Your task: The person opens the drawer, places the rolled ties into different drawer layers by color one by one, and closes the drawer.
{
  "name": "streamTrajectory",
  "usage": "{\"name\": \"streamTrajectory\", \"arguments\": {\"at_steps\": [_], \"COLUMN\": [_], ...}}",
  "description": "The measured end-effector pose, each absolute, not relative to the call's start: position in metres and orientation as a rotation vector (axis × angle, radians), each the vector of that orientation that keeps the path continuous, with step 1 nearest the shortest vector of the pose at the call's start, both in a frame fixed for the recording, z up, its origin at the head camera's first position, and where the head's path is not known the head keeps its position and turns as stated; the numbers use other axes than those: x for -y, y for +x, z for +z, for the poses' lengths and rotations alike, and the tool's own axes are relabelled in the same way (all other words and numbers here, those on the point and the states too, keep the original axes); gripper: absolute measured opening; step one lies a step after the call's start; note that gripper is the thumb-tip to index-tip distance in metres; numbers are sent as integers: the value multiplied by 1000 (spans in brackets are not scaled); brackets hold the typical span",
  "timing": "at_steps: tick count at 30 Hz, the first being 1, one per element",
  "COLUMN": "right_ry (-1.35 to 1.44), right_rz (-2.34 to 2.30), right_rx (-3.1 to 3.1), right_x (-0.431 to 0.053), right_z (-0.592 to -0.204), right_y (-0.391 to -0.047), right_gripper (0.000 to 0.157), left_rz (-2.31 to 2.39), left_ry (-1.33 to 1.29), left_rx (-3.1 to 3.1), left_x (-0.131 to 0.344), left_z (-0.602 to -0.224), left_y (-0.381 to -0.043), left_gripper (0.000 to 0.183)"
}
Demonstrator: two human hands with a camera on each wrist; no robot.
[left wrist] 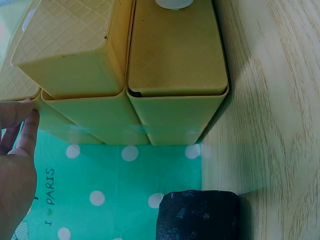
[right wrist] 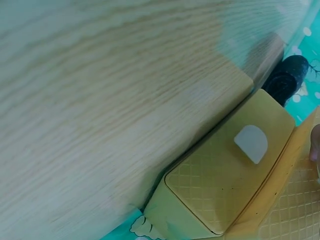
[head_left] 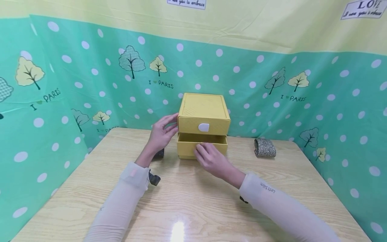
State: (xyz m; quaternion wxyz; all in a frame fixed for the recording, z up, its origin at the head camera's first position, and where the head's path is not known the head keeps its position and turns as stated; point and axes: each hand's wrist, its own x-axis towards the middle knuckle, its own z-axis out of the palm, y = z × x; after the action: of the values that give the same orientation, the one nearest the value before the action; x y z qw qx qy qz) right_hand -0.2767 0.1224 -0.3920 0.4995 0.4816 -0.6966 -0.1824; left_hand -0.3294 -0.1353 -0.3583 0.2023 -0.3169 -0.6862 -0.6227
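Note:
A yellow drawer cabinet (head_left: 203, 105) stands against the back cloth, its top drawer (head_left: 190, 125) closed and showing a white tab. Below it, the middle drawer (left wrist: 70, 30) juts out. The bottom drawer (left wrist: 177, 50) is closed. My left hand (head_left: 161, 134) rests its extended fingers against the cabinet's left side, near the top. On the front of the pulled-out drawer, the curled fingers of my right hand (head_left: 213, 159) pinch at its middle, covering the tab there. Only a fingertip of that hand shows in the right wrist view.
A dark, block-like object (left wrist: 199, 215) sits left of the cabinet, partly hidden by my left arm in the head view. To the right lies a grey speckled roll (head_left: 265, 148). Green and yellow patterned cloth (head_left: 248, 77) surrounds the wooden table (head_left: 193, 201).

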Motion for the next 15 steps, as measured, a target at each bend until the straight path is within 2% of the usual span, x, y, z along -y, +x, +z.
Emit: {"name": "streamTrajectory", "arguments": {"at_steps": [15], "right_ry": [1168], "right_rz": [-442], "right_rx": [1653], "right_x": [-123], "right_z": [-391], "right_y": [-270], "right_gripper": [31], "left_rz": [-1742], "left_ry": [-883], "left_rx": [1915], "left_x": [135], "left_z": [-358], "left_y": [-329], "left_gripper": [60]}}
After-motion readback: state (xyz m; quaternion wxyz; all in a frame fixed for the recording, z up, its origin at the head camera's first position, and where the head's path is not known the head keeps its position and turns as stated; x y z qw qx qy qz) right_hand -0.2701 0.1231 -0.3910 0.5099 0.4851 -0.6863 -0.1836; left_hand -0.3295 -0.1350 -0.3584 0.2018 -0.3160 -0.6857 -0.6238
